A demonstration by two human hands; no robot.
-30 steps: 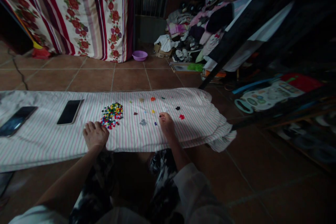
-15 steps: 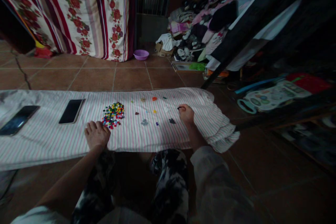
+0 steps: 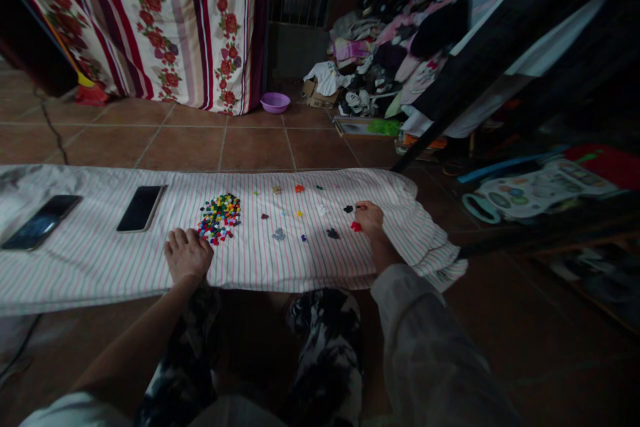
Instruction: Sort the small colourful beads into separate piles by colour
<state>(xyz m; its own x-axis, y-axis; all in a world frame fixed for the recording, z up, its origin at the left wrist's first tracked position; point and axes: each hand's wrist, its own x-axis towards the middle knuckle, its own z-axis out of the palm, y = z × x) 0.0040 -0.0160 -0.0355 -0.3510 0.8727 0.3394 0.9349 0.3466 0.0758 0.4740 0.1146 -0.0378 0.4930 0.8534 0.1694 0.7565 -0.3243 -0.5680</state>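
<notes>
A mixed heap of small coloured pieces (image 3: 220,217) lies on the striped cloth (image 3: 250,267). My left hand (image 3: 188,255) rests at the heap's lower left edge, fingers bent over the cloth; what is under them is hidden. To the right are small groups sorted by colour, among them orange (image 3: 299,188), light grey (image 3: 279,234), dark grey (image 3: 333,233) and white (image 3: 323,211) pieces. My right hand (image 3: 370,217) is pinched beside the black pieces (image 3: 349,209), a tiny dark piece at its fingertips. Red pieces (image 3: 355,226) lie just below those fingers.
Two phones, one dark (image 3: 42,221) and one with a pale edge (image 3: 141,208), lie on the cloth at the left. Beyond it on the tiled floor stand a purple basin (image 3: 275,103) and a pile of clothes (image 3: 390,53). A dark slanted post (image 3: 425,140) rises behind the cloth's right end.
My right hand has moved slightly right, and the black and red pieces beside it now show. The whole view has shifted a little. My left hand stays by the heap.
</notes>
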